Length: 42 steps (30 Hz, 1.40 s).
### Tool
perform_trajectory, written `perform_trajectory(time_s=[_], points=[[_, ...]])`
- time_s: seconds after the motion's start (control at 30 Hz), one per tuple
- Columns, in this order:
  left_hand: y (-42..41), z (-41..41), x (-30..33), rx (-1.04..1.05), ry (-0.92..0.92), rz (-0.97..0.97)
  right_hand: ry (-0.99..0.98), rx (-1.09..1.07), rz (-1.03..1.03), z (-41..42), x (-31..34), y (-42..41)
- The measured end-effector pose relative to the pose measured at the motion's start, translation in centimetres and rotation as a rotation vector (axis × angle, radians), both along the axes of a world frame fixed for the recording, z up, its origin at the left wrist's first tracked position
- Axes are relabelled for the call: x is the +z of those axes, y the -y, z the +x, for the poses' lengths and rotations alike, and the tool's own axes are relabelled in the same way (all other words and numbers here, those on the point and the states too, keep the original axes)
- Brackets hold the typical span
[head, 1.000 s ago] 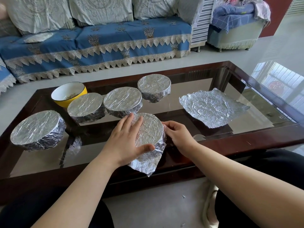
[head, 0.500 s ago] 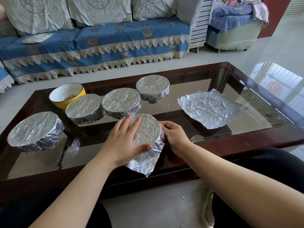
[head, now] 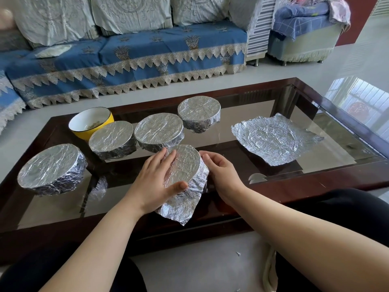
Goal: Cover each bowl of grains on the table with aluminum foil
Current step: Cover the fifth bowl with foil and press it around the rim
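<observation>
My left hand (head: 156, 182) lies flat with fingers spread on the foil-topped bowl (head: 185, 165) at centre frame, pinning the sheet so it can't slide. My right hand (head: 219, 169) is loosely curled against the bowl's side, folding foil down. A loose flap hangs at the lower edge. The grip looks the same as a second ago; only the view drifted. The yellow bowl (head: 92, 123) at upper left is bare, with a spare foil sheet (head: 273, 140) on the right.

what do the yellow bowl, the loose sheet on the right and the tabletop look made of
Yellow bowl: likely glazed ceramic, with a glossy yellow outside and white inside.
Loose sheet: aluminum foil, silvery, finely crinkled, holding its creases.
Tabletop: apparently clear glass panels, see-through and reflective, set in a dark polished frame that looks like wood.
</observation>
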<state>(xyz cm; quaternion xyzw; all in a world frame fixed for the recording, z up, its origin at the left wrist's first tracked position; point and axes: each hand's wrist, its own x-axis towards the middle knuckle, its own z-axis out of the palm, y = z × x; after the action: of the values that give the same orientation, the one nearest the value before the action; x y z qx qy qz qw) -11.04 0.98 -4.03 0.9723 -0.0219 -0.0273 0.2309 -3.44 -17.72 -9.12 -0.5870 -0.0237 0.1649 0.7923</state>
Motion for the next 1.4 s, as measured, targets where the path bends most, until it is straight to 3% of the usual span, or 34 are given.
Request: perform_trajectory(time_s=[0.27, 0.53, 0.83, 1.23, 1.4], points=[[-0.7, -0.3, -0.6, 0.016, 0.038, -0.125, -0.02, 0.201, 0.216, 0.2, 0.6, 0.4], [-0.6, -0.3, -0.4, 0.013, 0.053, -0.143, -0.047, 0.122, 0.22, 0.5, 0.3, -0.2], [-0.6, -0.2, -0.8, 0.008, 0.063, -0.083, -0.072, -0.029, 0.145, 0.5, 0.1, -0.9], [0.3, 0.0, -0.5, 0.024, 0.029, 0.01, -0.135, -0.052, 0.039, 1.0, 0.3, -0.9], [1.4, 0.0, -0.3, 0.008, 0.027, 0.136, -0.12, -0.075, -0.088, 1.1, 0.8, -0.6]])
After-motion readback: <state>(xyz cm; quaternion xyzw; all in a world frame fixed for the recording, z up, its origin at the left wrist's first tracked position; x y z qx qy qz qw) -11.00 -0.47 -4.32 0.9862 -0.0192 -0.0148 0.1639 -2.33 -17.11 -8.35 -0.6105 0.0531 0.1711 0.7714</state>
